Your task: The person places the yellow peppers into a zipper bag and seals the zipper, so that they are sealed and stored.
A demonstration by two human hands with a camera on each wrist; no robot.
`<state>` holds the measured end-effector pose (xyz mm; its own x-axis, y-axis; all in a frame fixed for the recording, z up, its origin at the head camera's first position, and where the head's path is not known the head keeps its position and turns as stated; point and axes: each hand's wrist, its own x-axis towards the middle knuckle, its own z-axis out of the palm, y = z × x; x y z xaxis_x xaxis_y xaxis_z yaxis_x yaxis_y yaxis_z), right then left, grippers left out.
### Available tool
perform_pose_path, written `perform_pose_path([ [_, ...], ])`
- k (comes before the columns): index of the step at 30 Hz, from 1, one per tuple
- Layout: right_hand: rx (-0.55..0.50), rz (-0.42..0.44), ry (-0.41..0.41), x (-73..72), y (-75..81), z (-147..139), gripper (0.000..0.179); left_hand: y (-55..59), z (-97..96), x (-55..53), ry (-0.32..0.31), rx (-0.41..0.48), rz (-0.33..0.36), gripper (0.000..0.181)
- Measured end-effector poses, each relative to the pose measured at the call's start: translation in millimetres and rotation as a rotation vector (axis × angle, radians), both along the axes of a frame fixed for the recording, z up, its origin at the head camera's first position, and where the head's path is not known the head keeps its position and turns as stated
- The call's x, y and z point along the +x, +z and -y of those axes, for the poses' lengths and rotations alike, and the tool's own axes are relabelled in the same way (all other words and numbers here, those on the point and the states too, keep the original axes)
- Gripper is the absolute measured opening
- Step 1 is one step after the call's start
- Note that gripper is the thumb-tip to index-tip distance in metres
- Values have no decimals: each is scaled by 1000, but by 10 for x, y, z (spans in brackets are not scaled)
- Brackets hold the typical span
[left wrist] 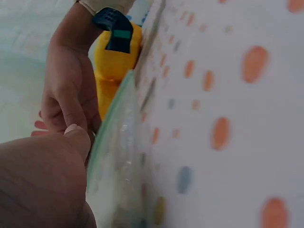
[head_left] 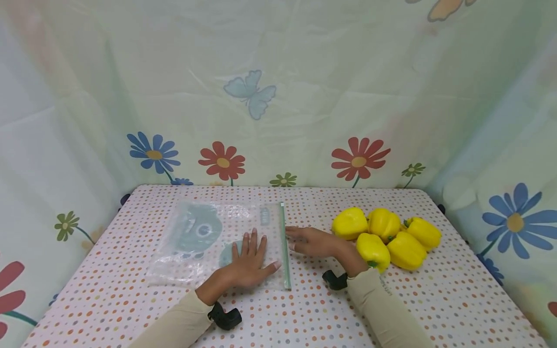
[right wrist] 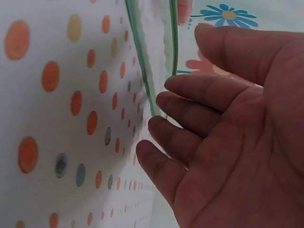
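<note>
A large clear zip bag [head_left: 174, 256] with a pale green print lies flat on the table, its green zip edge [head_left: 285, 251] toward the right. My left hand [head_left: 250, 265] rests on the bag with fingers spread, close to that edge. Beside the zip, my right hand [head_left: 314, 241] has its fingertips at the green strip. In the right wrist view, the right hand's fingers [right wrist: 190, 104] are extended, and two green strips [right wrist: 175, 42] of the bag's mouth stand apart. The left wrist view shows the green edge [left wrist: 111, 114] raised off the dotted cloth.
Several yellow bell peppers [head_left: 406, 250] sit in a group on the right of the table, just beyond my right wrist. A dotted cloth [head_left: 304, 309] covers the table. A flowered curtain [head_left: 304, 96] hangs behind and at both sides.
</note>
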<state>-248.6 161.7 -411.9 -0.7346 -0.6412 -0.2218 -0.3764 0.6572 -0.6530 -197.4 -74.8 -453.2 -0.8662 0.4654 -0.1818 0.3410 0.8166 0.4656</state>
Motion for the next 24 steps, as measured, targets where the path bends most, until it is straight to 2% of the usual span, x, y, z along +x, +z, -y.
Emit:
perform_pose_path([
  [4, -19, 7, 34, 19, -31, 21, 48, -38, 22, 14, -5, -3, 12, 91],
  [10, -94, -4, 70, 36, -74, 65, 48, 15, 50, 20, -51, 24, 35, 89],
  [14, -125, -18, 74, 34, -108, 77, 50, 38, 69, 25, -99, -37, 21, 90],
  [19, -127, -49, 91, 18, -141, 63, 54, 8, 111, 16, -147, -116, -19, 100],
  [24, -136, -74, 98, 12, -165, 55, 52, -6, 186, 22, -201, -148, -18, 107],
])
